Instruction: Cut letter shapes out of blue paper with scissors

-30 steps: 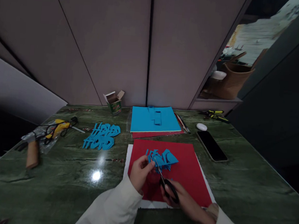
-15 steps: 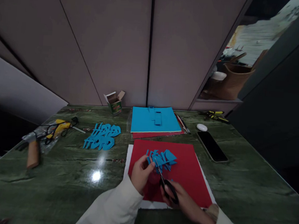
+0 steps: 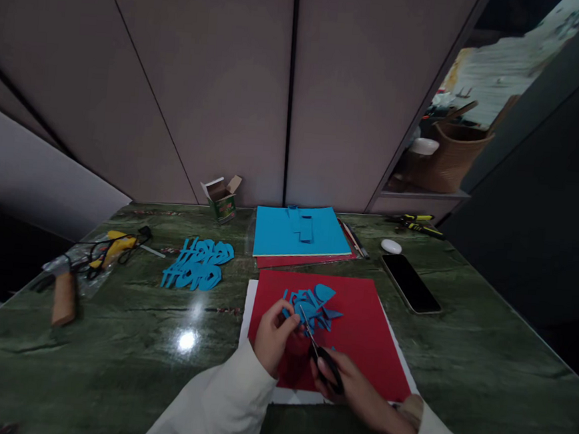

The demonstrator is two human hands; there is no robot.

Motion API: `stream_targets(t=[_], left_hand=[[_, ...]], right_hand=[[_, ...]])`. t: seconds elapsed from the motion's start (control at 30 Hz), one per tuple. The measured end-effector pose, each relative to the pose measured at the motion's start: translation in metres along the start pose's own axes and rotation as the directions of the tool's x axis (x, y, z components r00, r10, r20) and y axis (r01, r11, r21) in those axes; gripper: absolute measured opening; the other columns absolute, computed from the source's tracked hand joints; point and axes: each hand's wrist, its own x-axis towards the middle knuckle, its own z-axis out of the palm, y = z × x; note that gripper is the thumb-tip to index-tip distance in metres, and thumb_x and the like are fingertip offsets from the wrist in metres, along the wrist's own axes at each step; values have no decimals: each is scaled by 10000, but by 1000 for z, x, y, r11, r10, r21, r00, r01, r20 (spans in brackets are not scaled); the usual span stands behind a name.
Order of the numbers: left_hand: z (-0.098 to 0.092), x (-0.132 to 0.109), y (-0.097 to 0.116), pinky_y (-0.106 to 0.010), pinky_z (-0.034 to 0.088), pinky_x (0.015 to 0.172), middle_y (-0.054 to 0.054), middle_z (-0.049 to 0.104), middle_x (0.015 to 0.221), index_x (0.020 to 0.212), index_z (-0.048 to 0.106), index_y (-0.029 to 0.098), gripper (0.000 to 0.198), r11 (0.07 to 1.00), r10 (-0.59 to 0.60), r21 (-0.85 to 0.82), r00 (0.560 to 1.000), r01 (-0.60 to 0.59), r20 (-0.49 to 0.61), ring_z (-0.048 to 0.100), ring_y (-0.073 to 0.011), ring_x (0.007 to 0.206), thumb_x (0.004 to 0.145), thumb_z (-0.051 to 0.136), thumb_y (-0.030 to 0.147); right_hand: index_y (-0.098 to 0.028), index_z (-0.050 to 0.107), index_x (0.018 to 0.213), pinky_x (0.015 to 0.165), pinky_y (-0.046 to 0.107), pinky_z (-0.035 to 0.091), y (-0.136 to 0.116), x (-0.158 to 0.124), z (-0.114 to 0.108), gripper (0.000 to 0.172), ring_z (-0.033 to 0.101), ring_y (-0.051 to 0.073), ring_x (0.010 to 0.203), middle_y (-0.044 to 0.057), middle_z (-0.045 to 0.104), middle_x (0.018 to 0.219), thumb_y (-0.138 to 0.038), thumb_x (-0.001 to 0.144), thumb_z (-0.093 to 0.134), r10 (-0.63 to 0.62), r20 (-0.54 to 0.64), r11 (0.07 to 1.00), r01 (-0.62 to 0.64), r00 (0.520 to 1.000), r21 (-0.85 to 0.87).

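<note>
Fingers (image 3: 290,325) of the left hand (image 3: 270,339) pinch the blue paper (image 3: 305,311) over the red sheet (image 3: 370,344); those of the right hand (image 3: 354,382) grip the scissors (image 3: 316,350), blades at the paper. The sheet spreads rightward to its slanting edge, the phone (image 3: 410,284) lying beyond on the table (image 3: 482,372).

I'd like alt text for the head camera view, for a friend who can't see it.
A person's left hand pinches blue paper while the right hand holds black-handled scissors with the blades against it. Blue scraps lie on a red sheet beneath, on a dark green table with blue cut-out shapes to the left and a phone to the right.
</note>
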Motion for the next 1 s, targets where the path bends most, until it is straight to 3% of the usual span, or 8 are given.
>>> stream_targets(t=[0.3, 0.43, 0.77, 1.0], left_hand=[[-2, 2, -6, -205, 392, 504, 58, 491, 552, 664, 441, 179, 188, 997, 3, -80, 1000, -3, 5, 499, -97, 515, 688, 583, 300], [0, 3, -2, -189, 382, 458, 62, 449, 532, 663, 455, 174, 208, 999, 9, -37, 1000, -10, -28, 450, -81, 481, 713, 557, 348], [1, 1, 8, -181, 373, 450, 47, 443, 535, 633, 478, 158, 240, 995, 49, 88, 999, -50, 14, 455, -84, 496, 705, 560, 372], [1, 0, 8, -186, 379, 479, 39, 454, 548, 634, 485, 159, 245, 991, 80, 108, 997, -80, 4, 446, -89, 518, 715, 549, 381]], right_hand=[[-166, 483, 662, 459, 188, 290, -10, -5, -1, 379, 391, 73, 498, -35, 449, 557, -539, 729, 506, -38, 29, 986, 42, 999, -163], [-165, 485, 651, 461, 187, 287, -12, -6, 1, 371, 399, 80, 517, -35, 449, 547, -526, 734, 506, -50, 19, 979, 53, 999, -197], [-155, 490, 716, 444, 181, 243, -20, -10, -4, 377, 392, 72, 472, -35, 466, 544, -530, 749, 492, -31, 102, 993, 43, 994, -108], [-154, 504, 718, 478, 187, 304, -14, -7, -3, 383, 438, 76, 515, -22, 474, 645, -533, 693, 560, 15, 35, 1000, -16, 999, 21]])
